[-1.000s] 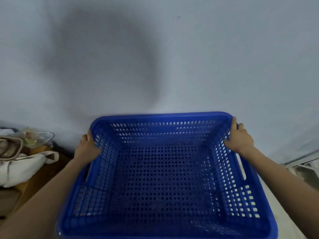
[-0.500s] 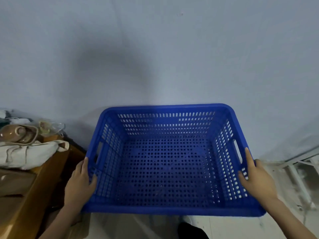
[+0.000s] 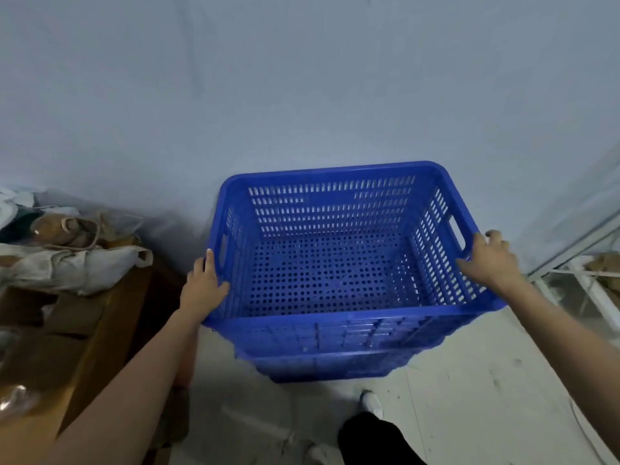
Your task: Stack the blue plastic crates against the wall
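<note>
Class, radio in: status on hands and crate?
Left hand and right hand grip top blue crate rims. Crate nested on stack, against wall. Nothing in the way.

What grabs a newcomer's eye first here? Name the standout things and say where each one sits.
The bright blue perforated plastic crate dominates the centre, sitting on more blue crate below it, against the pale grey wall. The left hand and right hand grip its side rims. At the left edge, crumpled white cloth bags lie on a brown wooden table.
</note>
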### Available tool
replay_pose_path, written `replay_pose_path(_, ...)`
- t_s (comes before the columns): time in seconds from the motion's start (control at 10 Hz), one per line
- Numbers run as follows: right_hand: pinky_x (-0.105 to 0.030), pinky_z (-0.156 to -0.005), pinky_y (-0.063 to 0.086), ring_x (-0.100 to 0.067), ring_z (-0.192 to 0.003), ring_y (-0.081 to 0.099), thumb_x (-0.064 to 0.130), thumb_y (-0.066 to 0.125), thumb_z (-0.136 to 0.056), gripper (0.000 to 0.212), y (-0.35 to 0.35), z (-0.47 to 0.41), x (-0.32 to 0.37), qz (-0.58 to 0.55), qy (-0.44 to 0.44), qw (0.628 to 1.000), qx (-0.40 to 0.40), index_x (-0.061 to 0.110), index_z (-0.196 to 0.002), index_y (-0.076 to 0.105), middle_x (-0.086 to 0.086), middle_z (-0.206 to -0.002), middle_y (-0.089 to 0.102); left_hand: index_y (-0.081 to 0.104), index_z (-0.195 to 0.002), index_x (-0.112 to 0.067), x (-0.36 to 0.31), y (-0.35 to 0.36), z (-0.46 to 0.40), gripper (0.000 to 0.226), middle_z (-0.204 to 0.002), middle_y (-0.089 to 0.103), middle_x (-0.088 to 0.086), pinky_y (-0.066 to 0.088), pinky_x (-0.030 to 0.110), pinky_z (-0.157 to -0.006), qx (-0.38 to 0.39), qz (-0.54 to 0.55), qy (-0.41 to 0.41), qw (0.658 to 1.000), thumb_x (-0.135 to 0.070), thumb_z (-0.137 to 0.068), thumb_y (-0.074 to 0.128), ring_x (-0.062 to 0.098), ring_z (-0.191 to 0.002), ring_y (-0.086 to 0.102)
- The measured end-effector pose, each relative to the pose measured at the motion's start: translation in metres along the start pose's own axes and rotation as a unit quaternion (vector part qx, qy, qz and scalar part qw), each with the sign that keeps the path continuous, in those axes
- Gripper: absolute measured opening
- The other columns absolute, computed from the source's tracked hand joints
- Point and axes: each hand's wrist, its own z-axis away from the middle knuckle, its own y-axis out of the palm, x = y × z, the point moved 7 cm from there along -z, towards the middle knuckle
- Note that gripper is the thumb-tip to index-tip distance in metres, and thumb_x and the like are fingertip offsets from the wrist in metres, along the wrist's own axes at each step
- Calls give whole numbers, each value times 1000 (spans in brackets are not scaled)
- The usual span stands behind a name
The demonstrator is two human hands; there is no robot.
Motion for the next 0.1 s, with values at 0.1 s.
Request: replay_pose_path(0.1,-42,-98,46,-36,-113,55,30,59,-87,54,-64,33,50,-187,-114,971,-96,4,-132,45,-18,-132,49,11,-152,-11,2,-4,6,81,-152,20,14,37,50,-104,-1,33,-3,999,-34,-87,53,42,-132,33)
